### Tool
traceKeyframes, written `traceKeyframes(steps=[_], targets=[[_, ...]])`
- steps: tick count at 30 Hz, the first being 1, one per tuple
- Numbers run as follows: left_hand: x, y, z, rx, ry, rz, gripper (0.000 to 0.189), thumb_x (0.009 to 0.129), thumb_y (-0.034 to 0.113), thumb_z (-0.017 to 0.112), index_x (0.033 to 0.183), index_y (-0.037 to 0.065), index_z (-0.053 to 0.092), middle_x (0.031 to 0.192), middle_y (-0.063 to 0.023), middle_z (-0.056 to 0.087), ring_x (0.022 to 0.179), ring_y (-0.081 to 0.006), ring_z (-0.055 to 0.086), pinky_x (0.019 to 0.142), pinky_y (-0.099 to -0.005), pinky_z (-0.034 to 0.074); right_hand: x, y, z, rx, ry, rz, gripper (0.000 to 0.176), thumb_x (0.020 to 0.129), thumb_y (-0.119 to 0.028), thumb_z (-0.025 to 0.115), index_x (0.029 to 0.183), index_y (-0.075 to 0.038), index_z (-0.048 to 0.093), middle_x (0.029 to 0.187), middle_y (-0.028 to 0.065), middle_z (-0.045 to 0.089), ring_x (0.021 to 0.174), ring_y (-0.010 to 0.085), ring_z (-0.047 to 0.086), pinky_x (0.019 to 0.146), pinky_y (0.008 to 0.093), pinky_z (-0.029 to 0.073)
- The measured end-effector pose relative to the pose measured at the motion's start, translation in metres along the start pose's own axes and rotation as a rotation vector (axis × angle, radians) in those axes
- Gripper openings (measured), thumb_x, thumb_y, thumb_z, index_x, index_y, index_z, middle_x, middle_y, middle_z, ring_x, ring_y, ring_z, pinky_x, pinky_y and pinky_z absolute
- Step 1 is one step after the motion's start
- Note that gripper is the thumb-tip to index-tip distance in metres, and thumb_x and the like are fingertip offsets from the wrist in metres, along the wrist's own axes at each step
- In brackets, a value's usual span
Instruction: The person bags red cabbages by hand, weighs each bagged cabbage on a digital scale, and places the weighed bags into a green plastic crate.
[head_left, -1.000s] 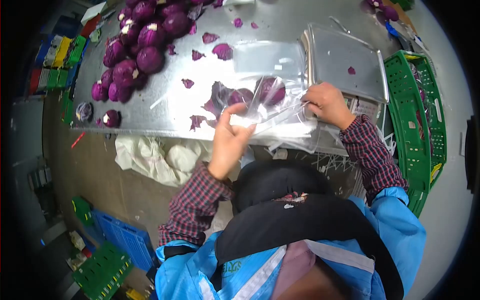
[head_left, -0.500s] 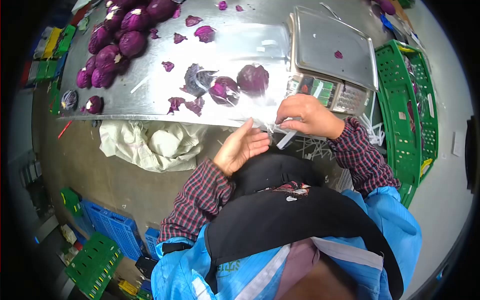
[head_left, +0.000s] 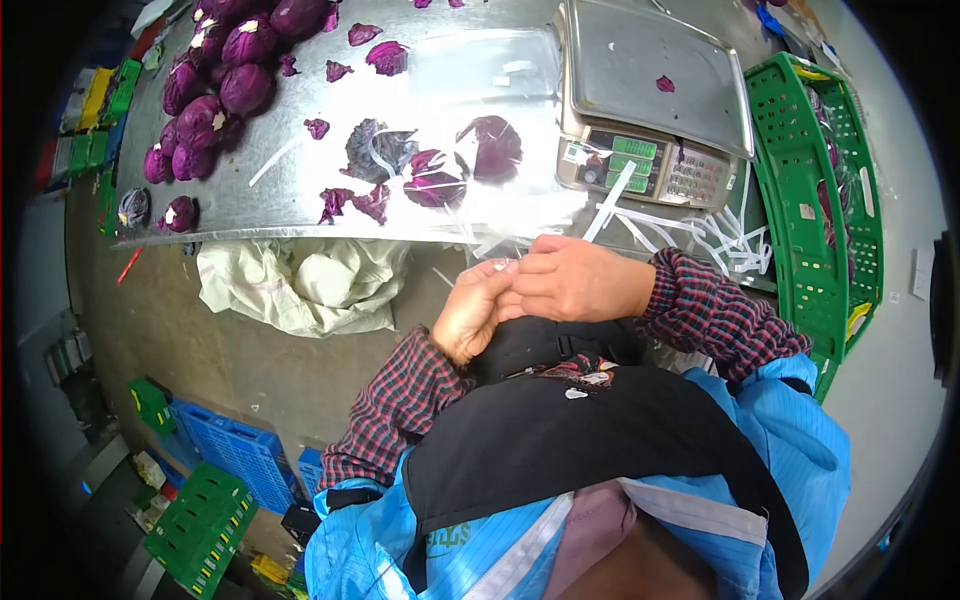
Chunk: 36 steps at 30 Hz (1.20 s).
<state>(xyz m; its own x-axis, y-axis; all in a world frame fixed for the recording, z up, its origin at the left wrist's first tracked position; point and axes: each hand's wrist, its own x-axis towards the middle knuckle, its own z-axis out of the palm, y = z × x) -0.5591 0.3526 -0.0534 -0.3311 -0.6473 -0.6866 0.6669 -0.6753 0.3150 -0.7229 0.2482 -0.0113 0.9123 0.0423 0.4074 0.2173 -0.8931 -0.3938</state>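
Clear bag [head_left: 470, 195]: film is glare-washed and its edges are hard to trace. The lower end narrows to a bunch at the near table edge, just above the hands. Can't tell whether the film actually reaches the fingers.

Left hand [head_left: 472, 312] and right hand [head_left: 572, 285] meet at frame centre, below the table edge. Both sets of fingers are curled closed with the tips pressed together. The right hand's fingers cover the contact point, so whatever is pinched there is hidden. Could be film or a strip, can't tell.

Bag's long axis runs roughly top to bottom in the frame. The flat end is toward the top and the gathered end points down at the hands.

Look: transparent and wrinkled, lying flat on the steel table [head_left: 290, 195]. Three purple cabbages [head_left: 495, 148] show at its middle, dark and partly blurred by the film. Can't tell whether all of them sit inside it.

Around it:
- White strips [head_left: 660, 222] are scattered right of the hands, spilling off the table edge.
- The scale [head_left: 650, 90] is at upper right, touching the bag's right side, with one purple scrap on its pan.
- A green crate [head_left: 815, 200] is at far right, its contents unclear.
- A cabbage pile [head_left: 215, 80] is at upper left, cut off by the frame top.
- Loose leaves [head_left: 385, 55] lie between the pile and the bag.
- A white sack [head_left: 300, 280] is on the floor under the table edge, left of the hands.
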Motion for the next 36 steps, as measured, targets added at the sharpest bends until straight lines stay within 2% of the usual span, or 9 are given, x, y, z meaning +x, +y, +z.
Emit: traceKeyframes(steps=[6,10,14,17,26,29,32,34,36], targets=[[-0.006,-0.007,-0.016,0.248,0.166,0.114,0.017,0.096,0.018,0.055,0.100,0.001,0.058,0.091,-0.0151,0.068,0.074,-0.0182,0.069,0.064,-0.0268,0.057,-0.101,-0.035,-0.035,-0.050,-0.398,0.102,0.010,0.073,-0.020,0.057,0.077,-0.012,0.054,0.083,0.0025,0.047,0.082,0.0190,0.050,0.080,0.0339,0.042],[-0.008,-0.011,-0.019,0.178,0.097,0.010,0.016,0.096,0.018,0.056,0.100,0.002,0.058,0.087,-0.0132,0.069,0.073,-0.0173,0.069,0.064,-0.0268,0.057,-0.243,-0.071,-0.075,0.083,-1.553,0.573,0.014,0.076,-0.022,0.061,0.084,-0.011,0.062,0.084,0.0057,0.058,0.082,0.0231,0.057,0.072,0.0356,0.047],[-0.004,-0.015,-0.013,0.201,0.126,0.003,0.015,0.096,0.017,0.055,0.100,0.003,0.058,0.089,-0.0121,0.069,0.074,-0.0166,0.069,0.064,-0.0268,0.058,-0.144,-0.032,-0.067,-0.025,-0.249,0.702,0.020,0.074,-0.021,0.069,0.080,-0.006,0.057,0.077,0.0091,0.052,0.074,0.0288,0.053,0.065,0.0404,0.044],[-0.003,-0.013,-0.004,0.178,0.170,-0.015,0.013,0.096,0.015,0.054,0.099,0.004,0.059,0.087,-0.0096,0.069,0.070,-0.0167,0.069,0.064,-0.0268,0.058,-0.056,-0.012,-0.017,0.274,0.059,0.468,0.022,0.073,-0.021,0.072,0.084,-0.008,0.058,0.079,0.0076,0.051,0.077,0.0273,0.054,0.069,0.0389,0.044],[0.001,-0.027,-0.014,0.178,0.181,0.154,0.015,0.095,0.012,0.055,0.103,-0.001,0.057,0.090,-0.0123,0.067,0.073,-0.0167,0.068,0.061,-0.0246,0.057,-0.023,-0.012,0.031,0.018,-0.036,0.052,0.011,0.075,-0.017,0.060,0.081,-0.008,0.060,0.087,0.0016,0.057,0.081,0.0179,0.053,0.070,0.0329,0.043],[-0.008,-0.013,-0.006,0.288,0.221,0.135,0.018,0.095,0.015,0.055,0.103,-0.001,0.057,0.091,-0.0150,0.067,0.075,-0.0179,0.068,0.062,-0.0254,0.057,-0.076,-0.019,-0.017,0.062,-0.326,0.038,0.011,0.075,-0.017,0.058,0.082,-0.009,0.056,0.085,0.0017,0.053,0.081,0.0178,0.052,0.074,0.0328,0.042],[-0.013,-0.011,-0.016,0.301,0.153,0.023,0.022,0.096,0.018,0.055,0.104,-0.002,0.057,0.090,-0.0172,0.068,0.074,-0.0191,0.069,0.062,-0.0261,0.057,-0.200,-0.041,-0.058,-0.061,-0.852,0.223,0.008,0.075,-0.019,0.058,0.077,-0.014,0.064,0.078,0.0018,0.058,0.079,0.0179,0.057,0.074,0.0355,0.043],[-0.022,-0.007,-0.021,0.247,0.090,-0.024,0.026,0.097,0.020,0.053,0.112,-0.001,0.054,0.097,-0.0160,0.065,0.078,-0.0186,0.067,0.066,-0.0269,0.056,-0.370,-0.069,-0.058,-0.290,-1.379,0.871,0.008,0.067,-0.016,0.064,0.060,-0.014,0.068,0.056,0.0064,0.057,0.059,0.0263,0.061,0.057,0.0427,0.045],[-0.026,-0.013,-0.029,0.297,0.348,0.332,0.031,0.096,0.020,0.056,0.119,0.001,0.049,0.105,-0.0139,0.059,0.081,-0.0180,0.063,0.070,-0.0300,0.054,-0.305,-0.037,-0.112,-0.096,-1.440,1.083,0.011,0.070,-0.011,0.061,0.077,-0.010,0.070,0.072,0.0093,0.063,0.072,0.0290,0.064,0.065,0.0428,0.048]])
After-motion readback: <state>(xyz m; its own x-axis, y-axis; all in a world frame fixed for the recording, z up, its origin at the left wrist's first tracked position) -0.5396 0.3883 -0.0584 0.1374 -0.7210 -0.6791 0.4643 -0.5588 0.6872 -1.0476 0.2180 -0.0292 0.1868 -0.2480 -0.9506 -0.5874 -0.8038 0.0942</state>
